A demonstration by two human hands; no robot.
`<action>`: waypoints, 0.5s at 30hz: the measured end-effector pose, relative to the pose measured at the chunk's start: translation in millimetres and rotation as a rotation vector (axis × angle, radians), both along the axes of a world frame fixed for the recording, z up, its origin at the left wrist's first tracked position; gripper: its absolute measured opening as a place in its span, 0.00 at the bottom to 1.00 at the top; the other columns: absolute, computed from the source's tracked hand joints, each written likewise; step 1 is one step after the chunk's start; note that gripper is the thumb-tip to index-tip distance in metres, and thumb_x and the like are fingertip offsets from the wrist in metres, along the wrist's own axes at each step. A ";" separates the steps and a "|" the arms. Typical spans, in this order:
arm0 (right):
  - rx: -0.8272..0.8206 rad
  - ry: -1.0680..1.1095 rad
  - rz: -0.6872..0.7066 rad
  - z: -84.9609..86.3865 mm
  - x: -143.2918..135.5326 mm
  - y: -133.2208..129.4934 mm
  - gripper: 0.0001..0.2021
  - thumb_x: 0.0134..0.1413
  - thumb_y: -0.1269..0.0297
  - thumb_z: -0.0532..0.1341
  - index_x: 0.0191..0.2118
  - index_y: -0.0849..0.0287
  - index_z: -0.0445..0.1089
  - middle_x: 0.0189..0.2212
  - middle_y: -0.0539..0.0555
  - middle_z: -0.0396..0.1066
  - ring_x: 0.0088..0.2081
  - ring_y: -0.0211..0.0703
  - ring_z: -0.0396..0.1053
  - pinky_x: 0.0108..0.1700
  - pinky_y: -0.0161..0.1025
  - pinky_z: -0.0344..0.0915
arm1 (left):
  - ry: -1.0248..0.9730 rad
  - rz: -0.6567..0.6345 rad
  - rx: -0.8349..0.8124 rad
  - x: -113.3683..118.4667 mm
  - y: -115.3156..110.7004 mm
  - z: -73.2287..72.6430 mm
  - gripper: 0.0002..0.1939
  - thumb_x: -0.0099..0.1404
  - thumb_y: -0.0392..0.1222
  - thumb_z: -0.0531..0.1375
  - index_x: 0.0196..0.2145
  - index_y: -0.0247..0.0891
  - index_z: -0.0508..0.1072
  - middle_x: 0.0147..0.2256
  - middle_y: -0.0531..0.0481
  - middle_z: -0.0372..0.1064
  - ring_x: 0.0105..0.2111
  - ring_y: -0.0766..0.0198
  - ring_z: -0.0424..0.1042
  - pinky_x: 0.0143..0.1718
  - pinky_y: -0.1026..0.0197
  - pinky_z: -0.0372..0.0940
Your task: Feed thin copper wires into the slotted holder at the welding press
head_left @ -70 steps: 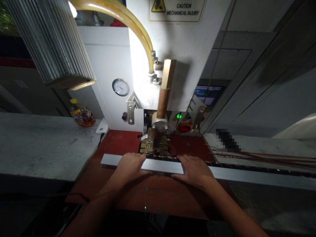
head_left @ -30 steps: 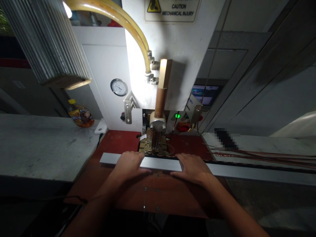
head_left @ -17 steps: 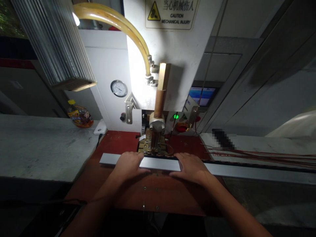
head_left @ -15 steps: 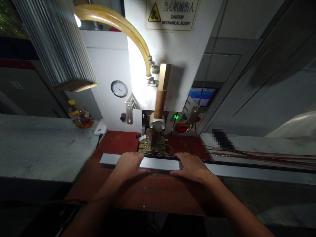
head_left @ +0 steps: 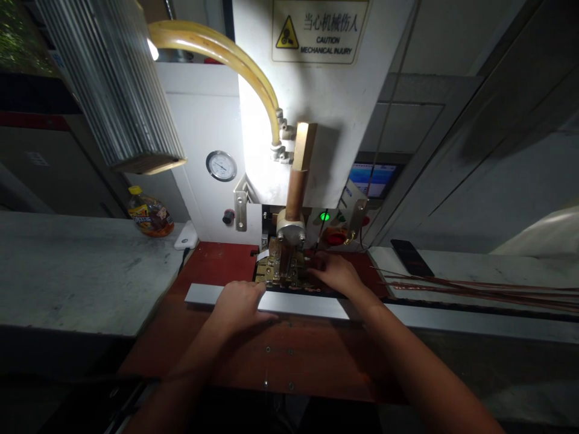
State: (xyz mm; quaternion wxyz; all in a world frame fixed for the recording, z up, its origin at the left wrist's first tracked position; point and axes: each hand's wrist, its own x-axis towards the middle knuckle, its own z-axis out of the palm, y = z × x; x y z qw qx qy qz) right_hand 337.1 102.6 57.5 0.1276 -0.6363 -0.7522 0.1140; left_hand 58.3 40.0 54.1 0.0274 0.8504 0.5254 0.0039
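Note:
A long silver bar lies across the front of a red-brown bench and runs off to the right. My left hand is closed on the bar near its left end, thumb on the near side. Beyond the bar, my right hand reaches to the right side of a brass fixture; its fingers are bent together, and whatever is between them is too small to tell. Above the fixture stands a vertical copper-coloured rod with a round metal collar.
Thin copper rods and a black phone lie on the right-hand surface. A bottle and a white device stand on the left. Yellow hoses and a ribbed metal housing hang overhead.
My right hand has let go of the bar and moved up and away to the fixture's right side. My left hand stays on the bar. The whole view has shifted slightly.

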 end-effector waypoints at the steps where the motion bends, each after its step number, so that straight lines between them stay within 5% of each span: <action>1: 0.008 0.018 -0.007 -2.0 -2.1 2.3 0.12 0.60 0.54 0.62 0.45 0.52 0.76 0.36 0.54 0.81 0.40 0.51 0.78 0.35 0.38 0.61 | 0.001 0.003 -0.001 0.2 0.0 0.0 0.30 0.60 0.71 0.61 0.40 0.40 0.74 0.40 0.40 0.79 0.39 0.42 0.78 0.37 0.52 0.66; 10: 0.114 0.364 0.004 -7.8 10.1 -4.9 0.10 0.61 0.64 0.58 0.39 0.55 0.78 0.41 0.57 0.81 0.45 0.52 0.77 0.47 0.40 0.67 | -0.039 -0.007 0.012 1.2 -1.8 4.4 0.29 0.57 0.69 0.66 0.40 0.40 0.74 0.41 0.41 0.79 0.41 0.43 0.78 0.40 0.50 0.66; 15: 0.079 0.582 0.051 -10.3 16.1 -26.0 0.14 0.63 0.55 0.56 0.36 0.56 0.75 0.34 0.57 0.81 0.35 0.49 0.78 0.36 0.40 0.71 | -0.122 -0.027 0.042 -1.9 -2.2 3.9 0.34 0.51 0.74 0.67 0.39 0.41 0.73 0.39 0.44 0.78 0.39 0.44 0.77 0.38 0.51 0.65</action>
